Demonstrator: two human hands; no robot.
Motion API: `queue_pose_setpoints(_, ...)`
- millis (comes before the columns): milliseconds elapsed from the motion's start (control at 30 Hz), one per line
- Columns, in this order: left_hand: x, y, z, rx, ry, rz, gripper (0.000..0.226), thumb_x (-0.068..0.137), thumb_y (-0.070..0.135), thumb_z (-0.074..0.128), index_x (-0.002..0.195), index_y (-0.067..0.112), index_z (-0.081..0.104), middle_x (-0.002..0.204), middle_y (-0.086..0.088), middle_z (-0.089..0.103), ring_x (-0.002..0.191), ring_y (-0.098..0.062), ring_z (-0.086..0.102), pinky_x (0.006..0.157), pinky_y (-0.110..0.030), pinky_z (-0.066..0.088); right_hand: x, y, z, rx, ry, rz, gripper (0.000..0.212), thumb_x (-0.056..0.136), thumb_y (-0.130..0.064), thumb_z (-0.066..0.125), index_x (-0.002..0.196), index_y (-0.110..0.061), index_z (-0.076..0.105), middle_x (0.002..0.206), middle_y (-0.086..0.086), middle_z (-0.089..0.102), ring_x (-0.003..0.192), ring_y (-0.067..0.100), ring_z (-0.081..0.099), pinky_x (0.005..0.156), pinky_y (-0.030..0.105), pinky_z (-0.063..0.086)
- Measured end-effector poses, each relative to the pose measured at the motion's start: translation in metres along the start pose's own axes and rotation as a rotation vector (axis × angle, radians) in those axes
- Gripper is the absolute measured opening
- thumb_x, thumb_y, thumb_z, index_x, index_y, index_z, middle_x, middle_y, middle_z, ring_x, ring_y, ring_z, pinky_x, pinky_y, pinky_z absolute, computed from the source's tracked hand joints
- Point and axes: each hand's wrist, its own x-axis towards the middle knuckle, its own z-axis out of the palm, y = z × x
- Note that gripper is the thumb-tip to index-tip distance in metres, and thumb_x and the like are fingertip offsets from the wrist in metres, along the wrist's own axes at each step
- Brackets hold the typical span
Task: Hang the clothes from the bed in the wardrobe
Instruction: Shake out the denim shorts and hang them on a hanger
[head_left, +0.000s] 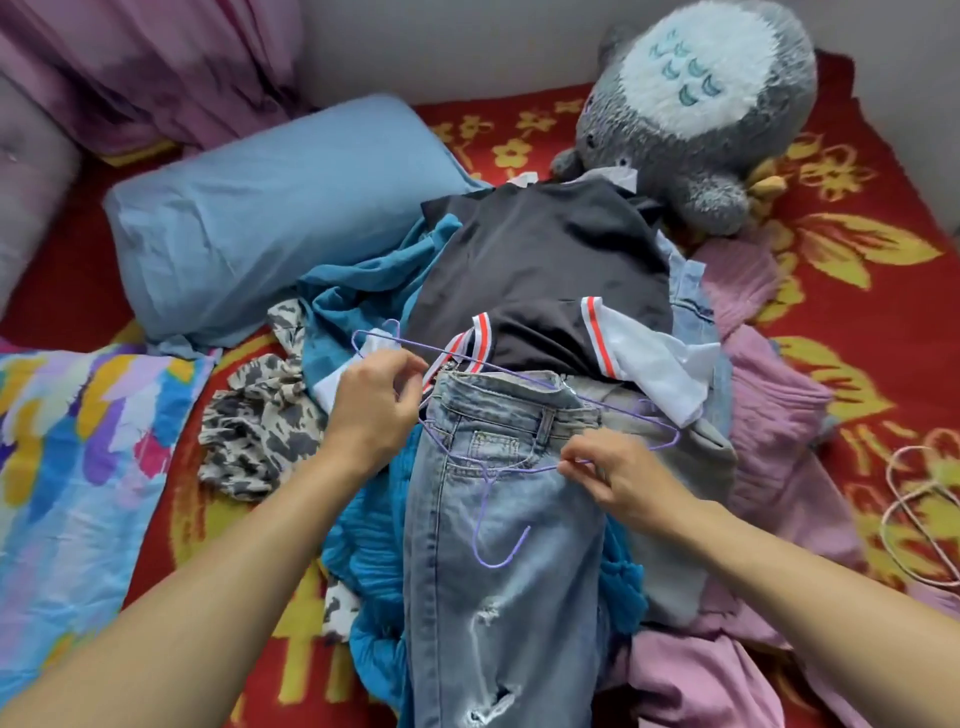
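Home bedroom: bed (883, 218), pillow (270, 218), plush toy (696, 104).

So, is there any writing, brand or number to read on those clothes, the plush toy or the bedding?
No readable text anywhere.
The marks on the plush toy are teal crescents, not letters.
The jeans show no legible label.
The yellow shapes on the red sheet are pattern, partly covered.

bare forearms (208, 597) — bare left hand (376, 410), right hand (623, 473)
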Motion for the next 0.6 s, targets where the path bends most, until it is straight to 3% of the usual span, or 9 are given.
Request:
queue_pose_setpoints(67,0.008,0.004,0.024,0.003,-0.142,-0.060,0.017,0.087,0.012,0.063,0.101,0.007,0.070,0.093,-0.010,0.071,0.087,-0.023,0.064,0.080,-0.023,0.042,-0.002,0.009,-0.003,-0.032,-0.009,-0.013,0.028,0.091,-0.043,0.048,0.082,-0.019,0.059,0.075,-0.006,0.056,0.071,0.014,0.050,0.066,0.028,0.039)
queue_pose_setpoints(133,0.018,-0.001,0.046,0.070,-0.313,-0.245,0.035,0.087,0.028,0.065,0.114,0.005,0.061,0.101,-0.013,0.067,0.098,-0.029,0.060,0.085,-0.033,0.044,0.000,0.014,-0.009,-0.078,-0.028,-0.022,0.023,0.090,-0.044,0.050,0.082,-0.023,0.057,0.075,-0.011,0.052,0.072,0.014,0.050,0.068,0.032,0.044)
queue_pose_setpoints(233,0.025,-0.007,0.063,0.083,-0.510,-0.491,0.046,0.079,0.037,0.074,0.105,0.006,0.054,0.092,-0.008,0.052,0.086,-0.026,0.051,0.069,-0.034,0.040,0.006,0.016,-0.015,-0.165,-0.056,-0.055,0.019,0.080,-0.043,0.058,0.087,-0.026,0.059,0.077,-0.012,0.055,0.076,0.016,0.052,0.071,0.034,0.044)
queue_pose_setpoints(367,0.025,-0.004,0.065,-0.180,-0.358,-0.622,0.029,0.068,0.012,0.083,0.078,0.012,0.056,0.076,-0.004,0.058,0.072,-0.018,0.057,0.067,-0.030,0.048,0.013,0.016,-0.016,-0.229,-0.014,-0.049,0.025,0.072,-0.046,0.059,0.087,-0.026,0.060,0.074,-0.010,0.056,0.075,0.017,0.052,0.070,0.035,0.042)
queue_pose_setpoints(433,0.020,-0.005,0.055,-0.388,-0.385,-0.653,0.020,0.065,0.000,0.082,0.077,0.006,0.067,0.069,-0.004,0.066,0.066,-0.013,0.064,0.059,-0.020,0.051,0.013,0.016,-0.012,-0.252,0.011,-0.044,0.029,0.072,-0.052,0.058,0.086,-0.026,0.059,0.075,-0.011,0.057,0.075,0.017,0.052,0.071,0.035,0.040)
queue_pose_setpoints(533,0.012,-0.008,0.030,-0.513,-0.566,-0.549,0.038,0.060,-0.006,0.081,0.096,0.004,0.072,0.092,-0.011,0.074,0.087,-0.022,0.068,0.081,-0.032,0.054,0.010,0.015,-0.004,-0.289,0.042,-0.046,0.037,0.073,-0.062,0.058,0.084,-0.026,0.057,0.078,-0.011,0.058,0.076,0.017,0.053,0.072,0.033,0.038)
queue_pose_setpoints(600,0.010,-0.008,0.013,-0.548,-0.636,-0.456,0.042,0.059,-0.009,0.078,0.098,0.001,0.069,0.097,-0.014,0.073,0.087,-0.019,0.065,0.082,-0.032,0.052,0.010,0.013,-0.001,-0.295,0.066,-0.062,0.041,0.076,-0.065,0.056,0.081,-0.025,0.055,0.076,-0.009,0.057,0.075,0.018,0.052,0.071,0.033,0.038)
